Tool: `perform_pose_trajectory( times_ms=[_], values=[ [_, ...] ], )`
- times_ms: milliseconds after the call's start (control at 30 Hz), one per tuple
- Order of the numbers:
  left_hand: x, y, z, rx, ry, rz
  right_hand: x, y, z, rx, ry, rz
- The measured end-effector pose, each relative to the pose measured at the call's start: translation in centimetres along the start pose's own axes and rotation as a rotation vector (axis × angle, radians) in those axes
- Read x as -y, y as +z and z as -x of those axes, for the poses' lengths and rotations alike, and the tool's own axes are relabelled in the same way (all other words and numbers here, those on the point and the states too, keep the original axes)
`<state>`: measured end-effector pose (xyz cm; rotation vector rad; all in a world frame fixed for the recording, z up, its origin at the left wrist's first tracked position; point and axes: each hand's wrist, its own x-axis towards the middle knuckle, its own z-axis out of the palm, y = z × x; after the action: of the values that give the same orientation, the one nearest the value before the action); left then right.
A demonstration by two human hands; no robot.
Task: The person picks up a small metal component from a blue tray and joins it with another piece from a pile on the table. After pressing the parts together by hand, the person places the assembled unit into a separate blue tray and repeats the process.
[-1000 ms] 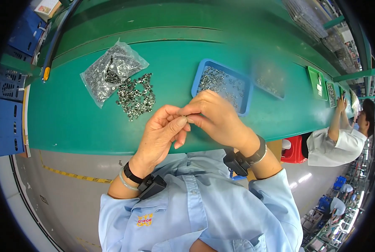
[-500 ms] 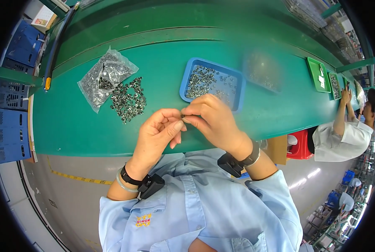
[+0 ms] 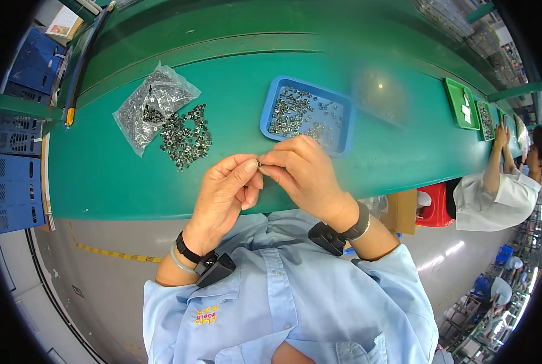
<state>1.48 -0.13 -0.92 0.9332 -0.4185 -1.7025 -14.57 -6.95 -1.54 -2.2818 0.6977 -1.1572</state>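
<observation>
My left hand (image 3: 227, 189) and my right hand (image 3: 304, 173) meet above the near part of the green table. Thumb and fingers of both are pinched on one small dark metal part (image 3: 259, 164), mostly covered by the fingertips. Just beyond my right hand lies a blue tray (image 3: 347, 124) holding many small shiny metal parts (image 3: 292, 109). To the far left of my left hand, a loose pile of small black-and-silver metal parts (image 3: 189, 142) rests on the table. Against that pile leans a clear plastic bag (image 3: 134, 115) full of similar parts.
A hazy clear bag or tray (image 3: 380, 100) lies right of the blue tray. Farther right are a green tray (image 3: 462, 109) and another person in a white top (image 3: 486, 200), beside a red stool (image 3: 435, 206). Blue crates (image 3: 17, 188) stand at the left edge.
Both hands have shifted slightly left, and the fingertips have turned a little around the small part. The bag, pile and tray keep their places on the table.
</observation>
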Motion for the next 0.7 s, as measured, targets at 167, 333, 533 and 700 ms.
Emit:
perform_pose_trajectory(
  times_ms=[167, 333, 533, 700],
  values=[
    [0.0, 0.9, 0.2, -0.003, 0.019, 0.001, 0.1, -0.4, 0.0, 0.0, -0.014, 0.026],
    [0.0, 0.9, 0.1, 0.01, 0.021, 0.01, 0.3, -0.5, 0.1, 0.001, -0.013, 0.032],
    [0.3, 0.3, -0.2, 0.091, 0.003, 0.082, 0.6, -0.6, 0.2, 0.01, -0.02, 0.048],
    [1.3, 0.1, -0.8, 0.246, 0.005, 0.262, 0.8, -0.4, 0.6, -0.047, 0.007, -0.094]
  ],
)
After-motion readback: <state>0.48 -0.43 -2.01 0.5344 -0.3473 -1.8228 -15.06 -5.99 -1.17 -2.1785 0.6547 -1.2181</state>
